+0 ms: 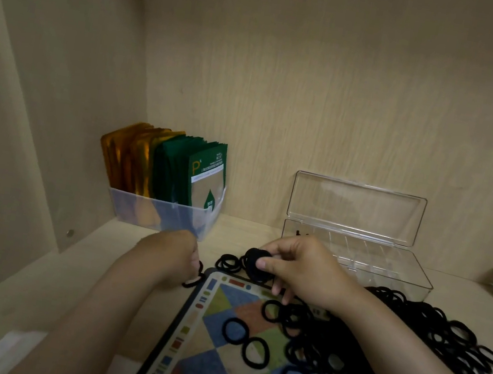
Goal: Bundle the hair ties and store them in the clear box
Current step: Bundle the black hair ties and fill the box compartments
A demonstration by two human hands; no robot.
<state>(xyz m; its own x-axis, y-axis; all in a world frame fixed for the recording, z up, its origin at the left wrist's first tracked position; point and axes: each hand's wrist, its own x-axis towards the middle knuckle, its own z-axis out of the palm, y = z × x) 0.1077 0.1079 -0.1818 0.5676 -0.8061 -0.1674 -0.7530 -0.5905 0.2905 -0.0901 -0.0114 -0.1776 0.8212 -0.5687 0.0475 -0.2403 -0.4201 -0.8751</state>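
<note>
Pinching a thick black bundle [254, 258] of hair ties between thumb and fingertips, my right hand [299, 271] sits at the far edge of the patterned mat [207, 373] in the head view. The clear box [399, 279] lies just behind and to the right of that hand. Its lid [355, 208] stands open against the back wall, and its long axis runs left to right along the shelf. I judge the bundle needs only a short carry away from me and rightward over the near wall, and my right hand is plainly the nearer one. My left hand [173, 254] is knuckles-up at the mat's left corner with a single tie [194, 277] showing beneath it. Its fingers are hidden, so I cannot tell whether it grips that tie. The loose hair ties [411, 325] are heaped right of my wrist, in front of the box.
</note>
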